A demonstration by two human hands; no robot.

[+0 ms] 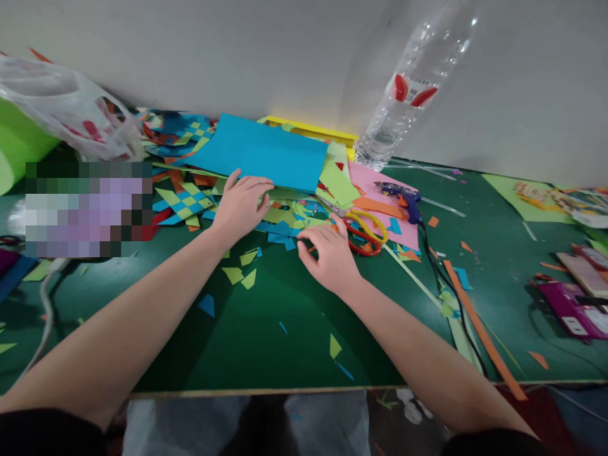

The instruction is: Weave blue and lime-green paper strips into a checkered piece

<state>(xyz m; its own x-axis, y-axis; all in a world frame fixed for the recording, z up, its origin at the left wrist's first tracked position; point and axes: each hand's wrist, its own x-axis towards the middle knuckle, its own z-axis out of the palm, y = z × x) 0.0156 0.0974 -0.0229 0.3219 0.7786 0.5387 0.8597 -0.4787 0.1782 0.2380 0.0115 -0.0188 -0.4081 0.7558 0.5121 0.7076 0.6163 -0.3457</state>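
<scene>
My left hand (pixel 243 206) is at the lower edge of a blue paper sheet (pixel 266 152), its fingers spread and bent, the thumb apart. The sheet lies on a heap of paper scraps at the back of the table. My right hand (pixel 330 256) is open, palm down, with curved fingers over the front of the scraps. Its fingertips are close to a blue paper strip (pixel 278 229). Just beyond it lie scissors (pixel 368 227) with yellow and red handles, partly hidden by the hand. Woven blue and green paper (pixel 187 201) sits left of my left hand.
A clear plastic bottle (pixel 403 95) stands against the wall. A blue glue gun (pixel 403 199) rests on pink paper (pixel 408 237), its black cord trailing to the front edge. A plastic bag (pixel 71 107) is at left, a magenta device (pixel 572 307) at right. Scraps dot the green table (pixel 285 342).
</scene>
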